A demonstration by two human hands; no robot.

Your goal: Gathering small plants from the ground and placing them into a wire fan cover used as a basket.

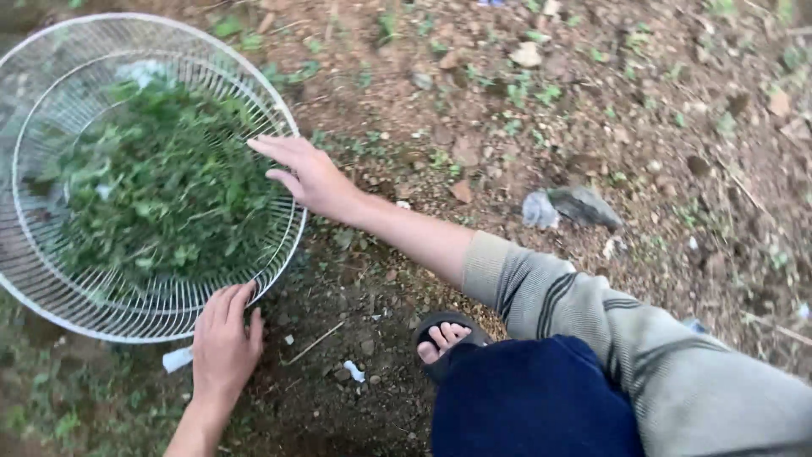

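A round white wire basket sits on the dirt at the left, filled with green leafy plants. My right hand reaches in from the right, fingers stretched and apart, touching the basket's right rim. My left hand comes up from the bottom, fingers together, its fingertips at the basket's lower rim. Neither hand visibly grips anything.
Bare brown soil with small weeds, stones and dry leaves lies all around. My foot in a black sandal stands at the lower middle, beside my dark blue trouser leg. Small white scraps lie near the basket.
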